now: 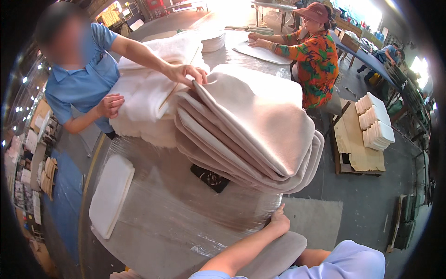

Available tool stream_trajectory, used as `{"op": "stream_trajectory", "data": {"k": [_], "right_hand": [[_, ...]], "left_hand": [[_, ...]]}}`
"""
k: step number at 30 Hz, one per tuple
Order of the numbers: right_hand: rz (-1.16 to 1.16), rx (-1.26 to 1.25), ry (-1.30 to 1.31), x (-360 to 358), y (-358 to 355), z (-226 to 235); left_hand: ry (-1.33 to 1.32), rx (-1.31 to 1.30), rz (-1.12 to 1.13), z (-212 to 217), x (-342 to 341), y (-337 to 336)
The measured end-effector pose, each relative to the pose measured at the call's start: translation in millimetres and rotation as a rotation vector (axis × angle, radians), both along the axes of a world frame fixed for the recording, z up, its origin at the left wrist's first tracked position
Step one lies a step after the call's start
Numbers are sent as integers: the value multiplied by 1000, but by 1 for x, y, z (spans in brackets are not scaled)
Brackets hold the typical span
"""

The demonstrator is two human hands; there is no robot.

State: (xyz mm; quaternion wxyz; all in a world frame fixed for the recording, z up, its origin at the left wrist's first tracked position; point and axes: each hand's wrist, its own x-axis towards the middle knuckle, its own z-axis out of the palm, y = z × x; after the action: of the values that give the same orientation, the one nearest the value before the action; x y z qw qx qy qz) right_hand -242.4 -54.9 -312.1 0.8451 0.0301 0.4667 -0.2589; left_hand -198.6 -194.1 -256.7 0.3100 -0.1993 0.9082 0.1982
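My left hand (278, 222) is at the right edge of the film-covered table (172, 209), one finger stretched out along the edge; its other fingers are partly hidden. Below it, a grey rounded pad (274, 255) lies against my arms. My right forearm (312, 256) passes behind this pad, which hides my right hand. A tall stack of folded beige fabric (260, 111) rests on the table ahead. Across from me, a person in a blue shirt (86, 79) pinches the upper corner of the stack with one hand (188, 73); their other hand (110, 106) is curled beside white fabric.
White fluffy fabric (148, 79) is piled beside the beige stack. A white pad (111, 195) lies on the table's left, and a flat black patterned thing (210, 178) by the stack. Another person (316, 60) handles a white sheet (260, 50). White pads (375, 123) sit on a pallet (360, 160).
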Motion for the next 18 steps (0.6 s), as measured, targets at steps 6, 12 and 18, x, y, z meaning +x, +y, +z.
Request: {"op": "stream_trajectory", "data": {"k": [6, 12, 18], "right_hand": [[-57, 22, 9, -18, 7, 4], [7, -40, -96, -17, -13, -6], [-16, -149, -195, -41, -12, -15]], "left_hand": [[29, -34, -121, -1, -12, 8], [463, 147, 409, 17, 35, 10], [853, 357, 900, 73, 89, 85]]}}
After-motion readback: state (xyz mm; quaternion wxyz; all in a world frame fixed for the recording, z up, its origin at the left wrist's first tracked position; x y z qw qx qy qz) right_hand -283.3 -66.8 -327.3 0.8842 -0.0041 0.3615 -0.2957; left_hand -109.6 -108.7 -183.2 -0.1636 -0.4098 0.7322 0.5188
